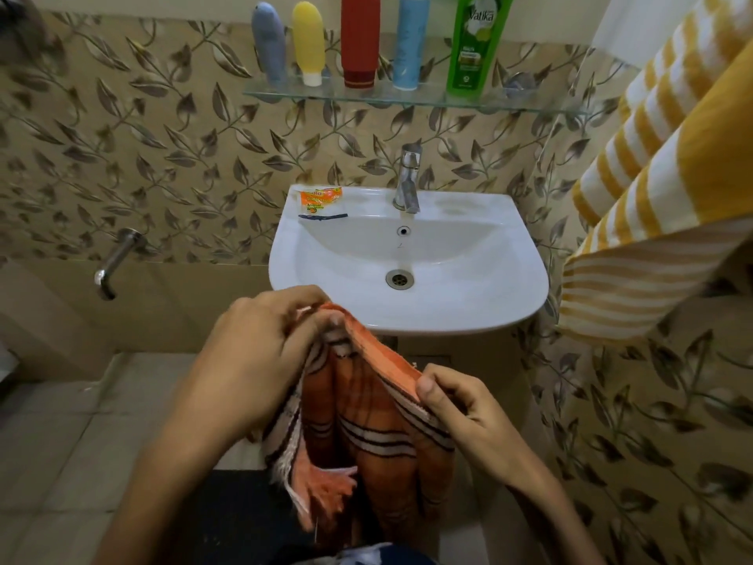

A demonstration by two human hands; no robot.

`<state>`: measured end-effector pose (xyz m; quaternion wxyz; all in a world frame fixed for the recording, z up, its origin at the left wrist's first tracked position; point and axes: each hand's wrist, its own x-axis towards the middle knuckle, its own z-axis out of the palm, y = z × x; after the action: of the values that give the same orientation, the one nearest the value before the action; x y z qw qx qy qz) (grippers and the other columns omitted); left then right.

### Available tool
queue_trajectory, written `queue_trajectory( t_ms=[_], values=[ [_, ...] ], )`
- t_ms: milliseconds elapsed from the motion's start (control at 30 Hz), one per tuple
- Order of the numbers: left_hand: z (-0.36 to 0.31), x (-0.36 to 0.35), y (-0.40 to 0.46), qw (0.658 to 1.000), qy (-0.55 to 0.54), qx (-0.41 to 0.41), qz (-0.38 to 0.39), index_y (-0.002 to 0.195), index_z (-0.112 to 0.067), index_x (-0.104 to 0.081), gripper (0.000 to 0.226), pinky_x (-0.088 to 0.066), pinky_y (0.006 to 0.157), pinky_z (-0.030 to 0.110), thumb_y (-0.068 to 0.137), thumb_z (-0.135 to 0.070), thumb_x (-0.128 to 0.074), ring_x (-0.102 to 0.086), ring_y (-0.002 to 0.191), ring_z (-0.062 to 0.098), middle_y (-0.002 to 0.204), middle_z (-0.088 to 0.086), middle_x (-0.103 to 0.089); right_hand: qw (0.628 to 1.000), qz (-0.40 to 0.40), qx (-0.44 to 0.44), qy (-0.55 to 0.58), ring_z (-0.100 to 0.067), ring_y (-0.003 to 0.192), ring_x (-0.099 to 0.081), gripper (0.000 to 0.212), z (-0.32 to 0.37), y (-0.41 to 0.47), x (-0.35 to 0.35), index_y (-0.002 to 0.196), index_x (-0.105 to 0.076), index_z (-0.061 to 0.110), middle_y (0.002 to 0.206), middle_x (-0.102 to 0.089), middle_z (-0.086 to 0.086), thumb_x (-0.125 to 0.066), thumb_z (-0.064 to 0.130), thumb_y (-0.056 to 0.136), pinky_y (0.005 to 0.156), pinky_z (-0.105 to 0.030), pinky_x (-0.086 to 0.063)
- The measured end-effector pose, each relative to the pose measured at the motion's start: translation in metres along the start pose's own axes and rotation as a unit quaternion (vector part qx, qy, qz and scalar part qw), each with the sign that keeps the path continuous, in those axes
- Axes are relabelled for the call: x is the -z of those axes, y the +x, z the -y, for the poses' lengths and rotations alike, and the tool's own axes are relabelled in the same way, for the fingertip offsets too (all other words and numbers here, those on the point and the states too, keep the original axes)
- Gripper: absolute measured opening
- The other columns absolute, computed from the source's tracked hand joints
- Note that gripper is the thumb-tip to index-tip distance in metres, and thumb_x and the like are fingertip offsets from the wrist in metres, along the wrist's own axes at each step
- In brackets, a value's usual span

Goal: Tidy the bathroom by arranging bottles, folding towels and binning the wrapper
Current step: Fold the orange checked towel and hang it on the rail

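Observation:
An orange towel (366, 434) with white and dark stripes and a fringed end hangs in front of the white sink (468, 303). My left hand (260, 352) pinches its top edge at one corner. My right hand (464, 409) pinches the same edge lower and to the right. An orange wrapper (320, 199) lies on the sink's back left ledge. On the glass shelf (529, 106) stand several bottles in a row: grey-blue (269, 42), yellow (309, 38), red (360, 38), light blue (411, 42) and green (474, 46).
A yellow and white striped towel (652, 205) hangs at the right, close to the sink. A chrome tap (407, 181) stands at the back of the basin. A wall spout (116, 258) sticks out at the left. Tiled floor lies below left.

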<state>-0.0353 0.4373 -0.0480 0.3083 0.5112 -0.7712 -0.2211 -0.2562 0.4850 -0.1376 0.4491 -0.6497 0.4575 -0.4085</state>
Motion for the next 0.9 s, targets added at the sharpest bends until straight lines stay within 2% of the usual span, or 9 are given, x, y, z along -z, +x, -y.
queue_trajectory(
  t_ms=[33, 100, 167, 267, 367, 467, 600, 767, 900],
  values=[
    [0.005, -0.001, 0.0, 0.999, 0.017, 0.026, 0.033, 0.103, -0.044, -0.056, 0.019, -0.049, 0.061, 0.036, 0.086, -0.05, -0.053, -0.06, 0.063, 0.017, 0.059, -0.001, -0.064, 1.0, -0.005, 0.0, -0.007, -0.005, 0.06, -0.039, 0.034, 0.0, 0.0, -0.001, 0.067, -0.048, 0.03, 0.065, -0.041, 0.009, -0.043, 0.051, 0.094, 0.055, -0.023, -0.03],
    [0.008, -0.006, -0.002, 0.988, 0.047, 0.038, 0.142, 0.124, -0.064, -0.03, 0.057, -0.038, 0.054, 0.024, 0.08, -0.047, -0.062, -0.049, 0.055, 0.007, 0.051, -0.006, -0.054, 1.0, -0.009, 0.002, -0.01, -0.007, 0.061, -0.041, 0.033, 0.002, 0.0, -0.004, 0.067, -0.049, 0.031, 0.065, -0.043, 0.009, -0.043, 0.049, 0.093, 0.057, -0.025, -0.032],
    [0.004, -0.016, -0.005, 0.97, 0.045, 0.022, 0.237, 0.125, -0.073, -0.011, 0.078, -0.037, 0.059, 0.018, 0.078, -0.046, -0.066, -0.051, 0.063, 0.003, 0.066, -0.012, -0.06, 1.0, -0.005, 0.01, -0.015, -0.007, 0.063, -0.044, 0.033, 0.007, 0.002, -0.008, 0.069, -0.05, 0.029, 0.067, -0.046, 0.008, -0.043, 0.048, 0.094, 0.059, -0.028, -0.034],
    [-0.004, -0.037, -0.009, 0.952, 0.025, -0.005, 0.304, 0.123, -0.057, -0.038, 0.053, -0.046, 0.087, 0.031, 0.078, -0.046, -0.063, -0.056, 0.098, 0.004, 0.111, -0.02, -0.063, 0.999, 0.008, 0.036, -0.018, 0.0, 0.07, -0.055, 0.026, 0.019, 0.007, -0.012, 0.075, -0.057, 0.033, 0.072, -0.057, 0.014, -0.044, 0.042, 0.097, 0.063, -0.023, -0.041],
    [-0.005, -0.043, -0.006, 0.962, 0.039, -0.038, 0.267, 0.084, -0.027, -0.057, 0.016, -0.048, 0.072, 0.038, 0.081, -0.042, -0.058, -0.058, 0.076, 0.009, 0.078, -0.007, -0.065, 0.999, 0.003, 0.042, -0.032, -0.015, 0.064, -0.058, 0.027, 0.026, 0.009, -0.013, 0.076, -0.057, 0.029, 0.07, -0.06, 0.005, -0.047, 0.044, 0.096, 0.059, -0.036, -0.046],
    [-0.004, -0.036, -0.003, 0.971, 0.03, -0.071, 0.226, 0.068, -0.023, -0.047, 0.029, -0.036, 0.057, 0.029, 0.081, -0.048, -0.053, -0.05, 0.062, 0.012, 0.062, -0.004, -0.053, 0.999, 0.007, 0.03, -0.031, -0.022, 0.065, -0.057, 0.031, 0.021, 0.009, -0.009, 0.078, -0.06, 0.025, 0.071, -0.059, -0.001, -0.049, 0.05, 0.094, 0.06, -0.04, -0.044],
    [-0.003, -0.023, -0.005, 0.983, -0.029, -0.067, 0.17, 0.065, -0.029, -0.051, 0.026, -0.036, 0.054, 0.025, 0.083, -0.048, -0.049, -0.051, 0.058, 0.008, 0.061, -0.007, -0.055, 0.999, 0.032, 0.008, -0.015, -0.001, 0.063, -0.044, 0.031, 0.007, 0.005, -0.005, 0.073, -0.054, 0.028, 0.066, -0.048, 0.01, -0.047, 0.05, 0.094, 0.057, -0.019, -0.034],
    [0.0, -0.027, -0.004, 0.993, -0.106, 0.026, 0.049, 0.07, -0.017, -0.063, 0.031, -0.047, 0.066, 0.034, 0.087, -0.042, -0.054, -0.063, 0.067, 0.011, 0.069, 0.001, -0.068, 1.0, 0.013, -0.017, -0.011, -0.003, 0.066, -0.043, 0.031, -0.007, 0.001, -0.002, 0.072, -0.053, 0.029, 0.068, -0.046, 0.011, -0.044, 0.045, 0.096, 0.061, -0.024, -0.034],
    [0.005, -0.036, -0.001, 0.992, -0.093, 0.078, 0.033, 0.075, -0.011, -0.063, 0.03, -0.048, 0.072, 0.04, 0.089, -0.035, -0.053, -0.064, 0.073, 0.019, 0.072, 0.009, -0.068, 1.0, 0.007, -0.018, -0.005, -0.003, 0.064, -0.041, 0.027, -0.004, 0.006, -0.004, 0.069, -0.051, 0.027, 0.065, -0.045, 0.01, -0.045, 0.038, 0.093, 0.059, -0.023, -0.032]
  ],
)
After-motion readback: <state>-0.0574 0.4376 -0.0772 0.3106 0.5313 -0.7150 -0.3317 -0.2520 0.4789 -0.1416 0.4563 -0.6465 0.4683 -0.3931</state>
